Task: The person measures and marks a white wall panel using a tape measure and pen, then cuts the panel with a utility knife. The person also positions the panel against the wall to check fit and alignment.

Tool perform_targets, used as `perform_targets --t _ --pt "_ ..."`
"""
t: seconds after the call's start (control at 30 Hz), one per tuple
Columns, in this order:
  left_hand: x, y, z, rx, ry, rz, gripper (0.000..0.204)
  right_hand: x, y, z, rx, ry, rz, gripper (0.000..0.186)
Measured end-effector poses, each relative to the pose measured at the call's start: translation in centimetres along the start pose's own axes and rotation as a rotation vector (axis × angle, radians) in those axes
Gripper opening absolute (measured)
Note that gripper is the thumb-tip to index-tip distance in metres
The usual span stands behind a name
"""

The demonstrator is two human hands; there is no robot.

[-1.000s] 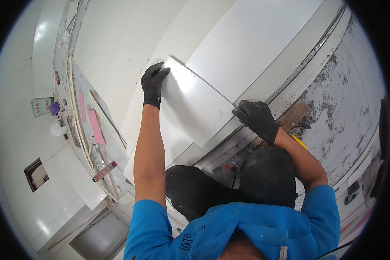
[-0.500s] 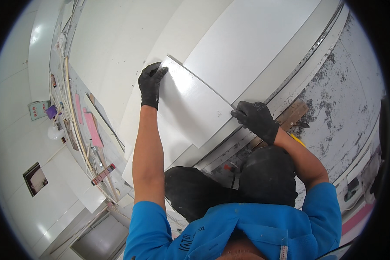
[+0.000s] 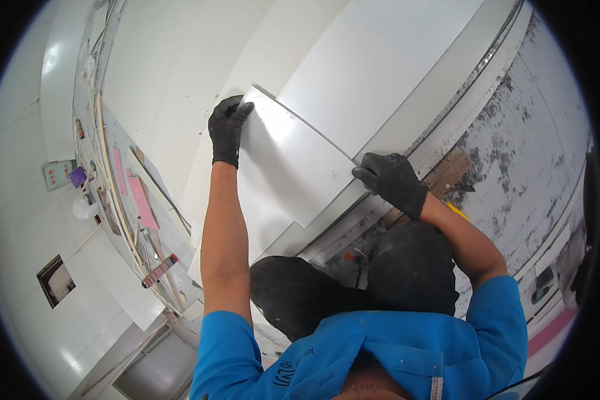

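Note:
Both my hands wear black gloves. Between them lies a glossy white sheet panel (image 3: 300, 157), slightly bowed, over other white sheets. My left hand (image 3: 228, 127) grips its far left corner, thumb on top and fingers curled over the edge. With the fingers of my right hand (image 3: 390, 180) curled closed, I hold its right corner by the edge. Past the panel's far edge, another long white sheet (image 3: 373, 73) lies flat. The undersides of the held corners are hidden.
A brown wooden block (image 3: 450, 172) and a dark-marked white surface (image 3: 513, 147) are on the right. To the left are pink strips (image 3: 142, 203), a cartridge tube (image 3: 159, 271), a purple object (image 3: 78, 177) and long thin strips (image 3: 105, 140). My knees (image 3: 413, 270) are close to the sheets' near edge.
My left hand and the panel's left corner have shifted very slightly left in view. Both hands keep their hold; the whole view has turned a little.

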State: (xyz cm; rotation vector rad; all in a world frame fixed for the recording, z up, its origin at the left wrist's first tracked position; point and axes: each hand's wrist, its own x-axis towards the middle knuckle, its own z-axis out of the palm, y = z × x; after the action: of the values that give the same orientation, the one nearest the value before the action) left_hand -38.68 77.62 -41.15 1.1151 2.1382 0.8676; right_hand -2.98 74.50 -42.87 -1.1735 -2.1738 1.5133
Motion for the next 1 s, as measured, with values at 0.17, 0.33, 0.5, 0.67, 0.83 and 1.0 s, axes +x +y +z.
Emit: perform_targets --t 0.17,0.33,0.5,0.67,0.83,1.0 --pt "-1.0 -1.5 1.2 0.573 0.116 0.396 0.035 0.1 -0.4 0.0 0.014 0.076 -0.036 0.024" --pt "-6.4 -0.2 4.1 0.942 0.068 0.591 0.060 0.3 -0.6 -0.2 0.082 0.043 0.028 0.027" --pt "-11.7 3.7 3.9 0.881 -0.245 0.427 0.120 0.3 -0.3 -0.1 0.083 0.049 -0.001 0.027" --pt "-11.6 3.2 3.7 0.838 -0.279 0.414 0.134 0.1 -0.6 -0.3 0.109 0.012 0.035 0.026" --pt "-11.4 3.0 3.5 0.844 -0.292 0.424 0.135 0.2 -1.0 -1.0 0.133 -0.058 0.096 0.026" --pt "-11.3 3.2 3.3 0.836 -0.323 0.416 0.136 0.1 -1.3 -1.6 0.129 -0.088 0.097 0.026"
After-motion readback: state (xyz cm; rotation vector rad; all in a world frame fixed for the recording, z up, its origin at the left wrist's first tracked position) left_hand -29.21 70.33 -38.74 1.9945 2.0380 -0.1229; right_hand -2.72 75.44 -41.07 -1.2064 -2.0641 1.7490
